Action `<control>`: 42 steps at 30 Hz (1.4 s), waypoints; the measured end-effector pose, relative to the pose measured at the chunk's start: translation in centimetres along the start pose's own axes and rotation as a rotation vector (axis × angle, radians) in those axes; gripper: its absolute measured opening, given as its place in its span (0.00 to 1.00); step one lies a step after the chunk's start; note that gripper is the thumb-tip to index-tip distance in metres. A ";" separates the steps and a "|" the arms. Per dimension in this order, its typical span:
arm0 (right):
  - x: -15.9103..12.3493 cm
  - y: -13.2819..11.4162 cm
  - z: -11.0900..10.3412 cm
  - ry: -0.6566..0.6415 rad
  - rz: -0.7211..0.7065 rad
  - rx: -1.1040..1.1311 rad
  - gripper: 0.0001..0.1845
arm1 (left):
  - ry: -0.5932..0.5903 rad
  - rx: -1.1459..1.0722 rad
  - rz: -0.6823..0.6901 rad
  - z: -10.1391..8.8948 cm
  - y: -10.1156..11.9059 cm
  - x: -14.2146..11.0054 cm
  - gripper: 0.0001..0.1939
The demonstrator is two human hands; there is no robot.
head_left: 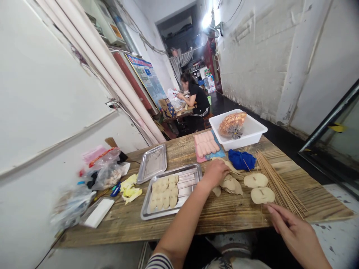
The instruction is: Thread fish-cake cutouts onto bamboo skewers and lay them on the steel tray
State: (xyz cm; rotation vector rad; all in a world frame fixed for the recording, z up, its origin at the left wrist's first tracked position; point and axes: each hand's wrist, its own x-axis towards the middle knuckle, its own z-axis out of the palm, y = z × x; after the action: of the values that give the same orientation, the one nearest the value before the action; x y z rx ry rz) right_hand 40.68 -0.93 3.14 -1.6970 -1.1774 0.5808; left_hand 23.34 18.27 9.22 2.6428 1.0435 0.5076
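Note:
My right hand [291,228] pinches the lower end of a bamboo skewer that is threaded through two pale oval food slices [263,195], one above the other. To the left, my left hand [215,172] reaches over a loose pile of the same slices [232,185], its fingers curled closed on a slice there; the fingertips are partly hidden. Beside the skewered slices lies a spread bundle of bare bamboo skewers [280,183]. A metal tray [183,201] left of my forearm holds rows of finished skewers with several pale slices on them.
An empty-looking metal tray [153,162] lies behind. Further back are pink sausages [206,144], a white plastic tub [252,139] with a bagged item, and a blue cloth [241,160]. Plastic bags [108,168] crowd the left end. A person [198,97] sits at another table.

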 end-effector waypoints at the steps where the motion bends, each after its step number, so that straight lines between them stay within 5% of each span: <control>1: 0.0 -0.1 0.0 -0.001 -0.008 0.004 0.21 | 0.016 -0.037 0.018 -0.1 -0.1 0.0 0.08; 9: -0.7 -0.9 0.6 -0.059 -0.094 0.039 0.19 | 0.183 -0.304 -0.142 -0.6 -1.0 -0.5 0.08; 16: -0.6 0.1 1.0 -0.082 -0.071 0.060 0.18 | 0.205 -0.447 -0.207 -0.8 -1.5 -0.8 0.05; 27: -0.5 -1.1 1.6 -0.133 -0.192 0.003 0.17 | 0.300 -1.205 -0.526 -1.1 -0.3 -0.9 0.10; 34: -0.9 -1.3 2.3 -0.170 -0.205 -0.061 0.18 | 0.278 -1.630 -0.491 -2.1 -0.5 -1.5 0.08; 42: -1.4 -2.6 2.5 -0.171 -0.268 -0.020 0.16 | 0.252 -1.668 -0.445 -2.3 0.5 -1.8 0.13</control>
State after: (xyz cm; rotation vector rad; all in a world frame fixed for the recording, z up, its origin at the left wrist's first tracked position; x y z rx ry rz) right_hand 37.02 -0.88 4.18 -1.4950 -1.5095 0.5560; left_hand 21.43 16.87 11.11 0.8799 0.6454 0.9875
